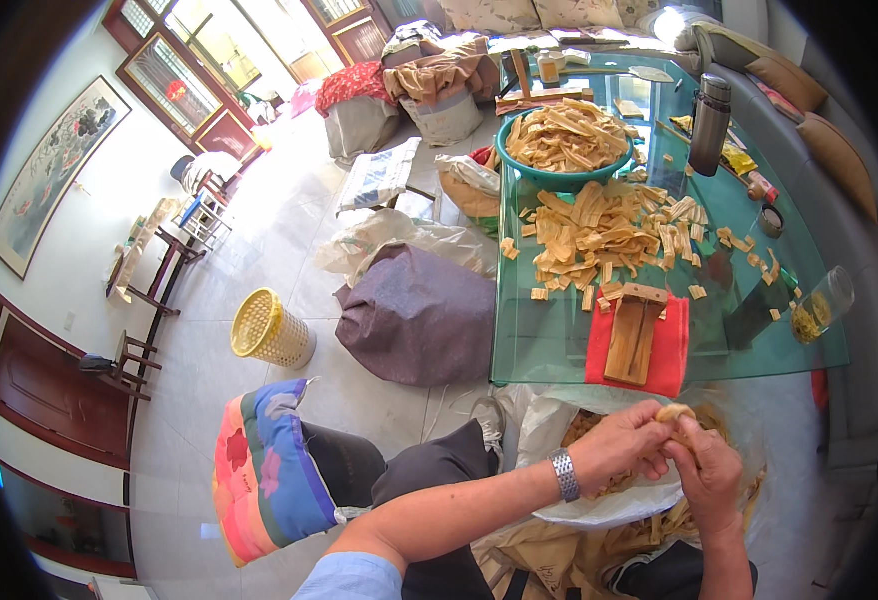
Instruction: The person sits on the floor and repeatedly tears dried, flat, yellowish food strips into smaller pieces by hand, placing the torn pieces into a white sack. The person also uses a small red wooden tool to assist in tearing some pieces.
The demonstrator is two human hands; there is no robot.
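Observation:
My left hand (621, 438), with a silver watch on its wrist, meets my right hand (711, 468) just beyond the glass table's front edge. Both are closed, fingertips pinching one small tan piece (674, 412) that looks like the dried strips nearby; its exact kind is unclear. Below them lies an open white sack (534, 425) with tan and brown pieces inside, partly hidden by my arm and hands. On the table, a wooden block tool (634, 340) rests on a red cloth (671, 360). Behind it spreads a loose pile of tan strips (599, 235).
A teal basin (557, 180) heaped with strips, a steel thermos (709, 125) and a tipped glass jar (821, 305) stand on the glass table (549, 350). To the left are a dark purple sack (419, 315), a yellow wastebasket (274, 330) and a colourful cushion (269, 470).

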